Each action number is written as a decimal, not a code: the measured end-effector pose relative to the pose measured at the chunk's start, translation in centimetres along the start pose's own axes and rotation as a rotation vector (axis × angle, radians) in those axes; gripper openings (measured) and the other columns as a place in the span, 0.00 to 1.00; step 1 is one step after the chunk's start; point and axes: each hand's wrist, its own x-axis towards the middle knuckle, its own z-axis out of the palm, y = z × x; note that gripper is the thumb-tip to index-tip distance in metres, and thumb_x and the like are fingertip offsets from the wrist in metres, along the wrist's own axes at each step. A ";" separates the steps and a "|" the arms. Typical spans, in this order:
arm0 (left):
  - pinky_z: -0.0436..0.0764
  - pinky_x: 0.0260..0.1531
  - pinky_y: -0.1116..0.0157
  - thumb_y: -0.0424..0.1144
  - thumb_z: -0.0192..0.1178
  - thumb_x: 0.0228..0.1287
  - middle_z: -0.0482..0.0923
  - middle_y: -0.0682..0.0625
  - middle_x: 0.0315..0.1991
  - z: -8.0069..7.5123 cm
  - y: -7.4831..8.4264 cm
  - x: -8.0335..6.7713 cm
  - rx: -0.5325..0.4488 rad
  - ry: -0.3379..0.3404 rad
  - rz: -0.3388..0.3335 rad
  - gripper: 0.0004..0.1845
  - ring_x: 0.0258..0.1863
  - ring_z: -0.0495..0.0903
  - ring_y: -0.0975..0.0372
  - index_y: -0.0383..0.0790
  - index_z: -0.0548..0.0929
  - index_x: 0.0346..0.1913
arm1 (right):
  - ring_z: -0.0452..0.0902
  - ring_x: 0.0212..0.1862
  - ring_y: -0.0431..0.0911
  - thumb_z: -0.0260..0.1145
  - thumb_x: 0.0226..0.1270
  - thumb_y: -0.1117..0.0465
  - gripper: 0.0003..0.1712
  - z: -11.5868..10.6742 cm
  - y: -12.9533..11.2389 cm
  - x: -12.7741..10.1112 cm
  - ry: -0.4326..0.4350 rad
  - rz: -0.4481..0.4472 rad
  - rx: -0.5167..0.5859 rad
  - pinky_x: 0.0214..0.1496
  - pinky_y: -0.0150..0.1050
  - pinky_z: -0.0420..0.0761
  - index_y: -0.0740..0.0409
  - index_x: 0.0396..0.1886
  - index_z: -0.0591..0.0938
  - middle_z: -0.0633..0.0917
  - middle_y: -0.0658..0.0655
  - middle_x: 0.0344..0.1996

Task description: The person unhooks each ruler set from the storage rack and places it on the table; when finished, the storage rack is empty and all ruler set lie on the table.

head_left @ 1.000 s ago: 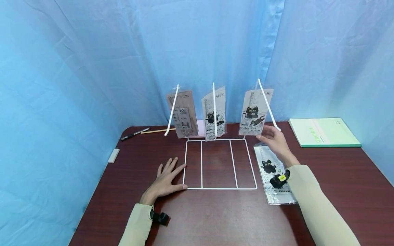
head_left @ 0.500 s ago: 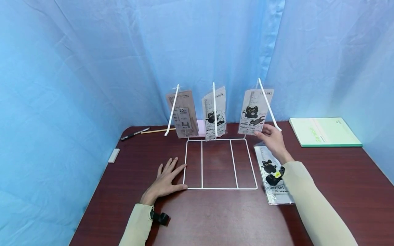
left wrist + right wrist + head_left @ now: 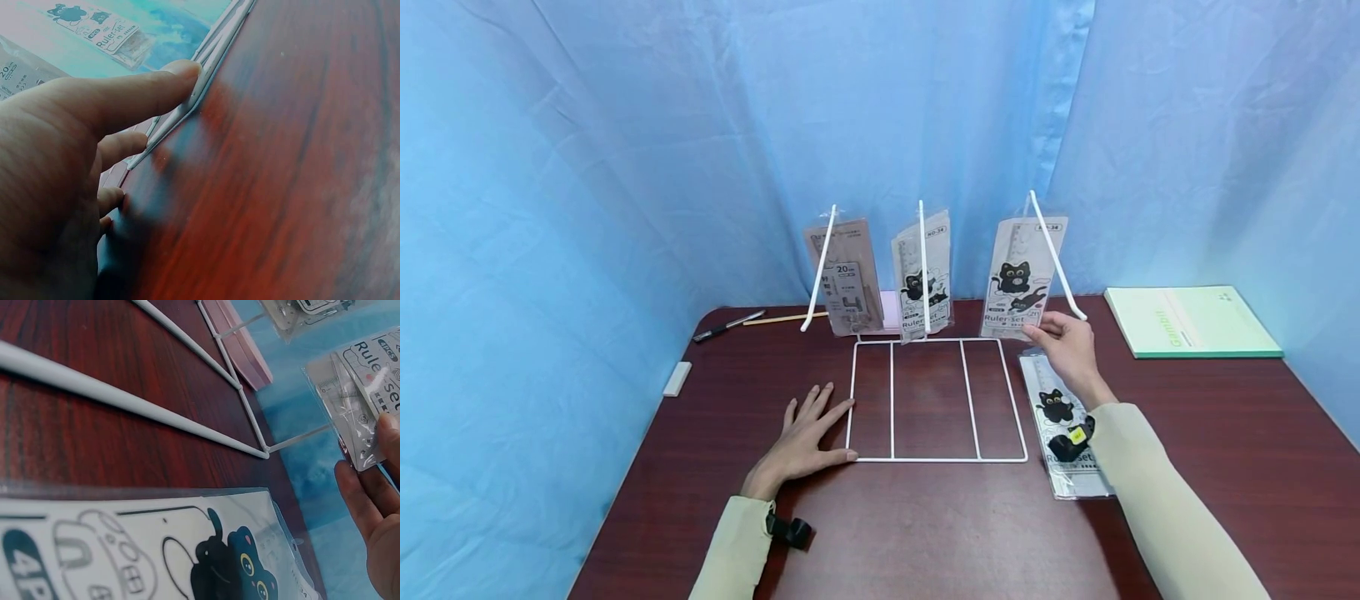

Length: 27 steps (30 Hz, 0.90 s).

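My right hand (image 3: 1067,346) pinches the lower right corner of a packaged ruler set (image 3: 1017,271) that hangs from the right prong of a white wire rack (image 3: 936,459). In the right wrist view, the thumb lies on the front of that ruler set (image 3: 369,400) with the fingers behind it. My left hand (image 3: 803,433) lies with spread fingers at the rack's left front corner. Thumb and forefinger touch the wire there, as the left wrist view of the hand (image 3: 69,144) shows. Another packaged ruler set (image 3: 1060,408) lies on the table under my right wrist.
On the middle prong hangs a ruler set (image 3: 922,279), on the left prong a pinkish ruler pack (image 3: 847,279). A green notebook (image 3: 1191,322) lies at the back right. A pen (image 3: 728,327), a pencil (image 3: 784,319) and a white eraser (image 3: 677,379) lie at the left.
The hanging ruler set on the right rose slightly with my right hand, then came down again. My right forearm has shifted a little leftward. The left hand has stayed put.
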 end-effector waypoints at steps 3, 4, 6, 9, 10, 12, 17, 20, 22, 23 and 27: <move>0.36 0.75 0.33 0.60 0.67 0.59 0.44 0.40 0.82 0.1 0.0 0.1 -0.001 0.007 0.005 0.45 0.82 0.39 0.43 0.54 0.63 0.78 | 0.78 0.32 0.17 0.69 0.68 0.62 0.16 -0.1 -0.1 -0.2 0.011 -0.011 -0.017 0.37 0.17 0.79 0.71 0.49 0.85 0.86 0.73 0.46; 0.36 0.75 0.33 0.60 0.67 0.59 0.45 0.40 0.82 0.1 -0.1 0.1 -0.001 0.008 0.006 0.45 0.82 0.39 0.42 0.53 0.63 0.77 | 0.78 0.32 0.17 0.69 0.68 0.63 0.16 -0.2 -0.1 -0.3 0.014 -0.016 -0.022 0.37 0.17 0.79 0.71 0.48 0.85 0.87 0.73 0.45; 0.36 0.75 0.34 0.61 0.67 0.59 0.44 0.41 0.82 0.1 -0.1 0.1 0.002 0.006 0.004 0.45 0.82 0.39 0.43 0.54 0.63 0.77 | 0.78 0.32 0.17 0.69 0.67 0.63 0.15 -0.3 -0.1 -0.4 0.021 -0.026 -0.027 0.37 0.17 0.79 0.71 0.47 0.85 0.87 0.73 0.44; 0.36 0.75 0.34 0.61 0.67 0.59 0.44 0.41 0.83 0.1 0.0 0.1 0.008 0.000 0.000 0.45 0.83 0.38 0.43 0.55 0.63 0.77 | 0.78 0.31 0.17 0.70 0.67 0.64 0.15 -0.4 -0.2 -0.7 0.029 -0.038 -0.029 0.37 0.16 0.78 0.72 0.47 0.85 0.87 0.74 0.44; 0.36 0.75 0.34 0.61 0.67 0.59 0.44 0.41 0.83 0.1 0.0 0.1 0.008 0.000 0.000 0.45 0.83 0.38 0.43 0.55 0.63 0.77 | 0.78 0.31 0.17 0.69 0.67 0.64 0.15 -0.4 -0.2 -0.8 0.029 -0.041 -0.031 0.37 0.16 0.78 0.72 0.46 0.85 0.87 0.74 0.43; 0.36 0.75 0.33 0.61 0.67 0.59 0.44 0.40 0.82 0.1 0.0 0.1 0.005 0.007 0.005 0.45 0.82 0.39 0.42 0.54 0.64 0.77 | 0.79 0.31 0.17 0.69 0.67 0.65 0.14 -0.5 -0.2 -1.0 0.025 -0.043 -0.030 0.37 0.17 0.78 0.72 0.46 0.85 0.87 0.74 0.43; 0.37 0.75 0.33 0.60 0.68 0.58 0.45 0.40 0.82 0.1 -0.1 0.0 0.003 0.015 0.009 0.45 0.82 0.39 0.43 0.53 0.64 0.77 | 0.79 0.32 0.17 0.68 0.67 0.65 0.14 -0.5 -0.2 -1.4 0.012 -0.043 -0.029 0.38 0.17 0.79 0.71 0.47 0.86 0.87 0.73 0.43; 0.36 0.75 0.33 0.61 0.67 0.59 0.44 0.41 0.83 0.1 -0.1 0.0 0.006 0.007 0.005 0.45 0.83 0.39 0.43 0.54 0.63 0.78 | 0.80 0.31 0.19 0.69 0.67 0.66 0.13 -0.5 -0.2 -1.6 0.011 -0.050 -0.022 0.37 0.18 0.80 0.72 0.46 0.86 0.87 0.73 0.43; 0.36 0.75 0.33 0.61 0.67 0.59 0.44 0.41 0.83 0.1 -0.1 0.0 0.003 0.005 0.005 0.45 0.82 0.39 0.43 0.54 0.63 0.78 | 0.81 0.31 0.20 0.69 0.67 0.67 0.13 -0.5 -0.2 -1.8 0.012 -0.057 -0.015 0.36 0.18 0.81 0.73 0.46 0.85 0.87 0.74 0.42; 0.36 0.75 0.33 0.61 0.67 0.59 0.44 0.41 0.83 0.0 -0.1 0.0 0.001 0.006 0.005 0.45 0.82 0.39 0.43 0.54 0.63 0.77 | 0.81 0.31 0.20 0.69 0.67 0.67 0.13 -0.6 -0.3 -1.8 0.013 -0.057 -0.011 0.36 0.19 0.81 0.73 0.46 0.85 0.87 0.74 0.42; 0.36 0.75 0.33 0.60 0.68 0.59 0.45 0.40 0.82 0.0 0.0 0.1 0.000 0.009 0.006 0.45 0.82 0.39 0.42 0.53 0.64 0.77 | 0.81 0.30 0.21 0.69 0.66 0.67 0.12 -0.6 -0.4 -2.1 0.017 -0.058 -0.015 0.36 0.19 0.81 0.73 0.45 0.85 0.88 0.74 0.41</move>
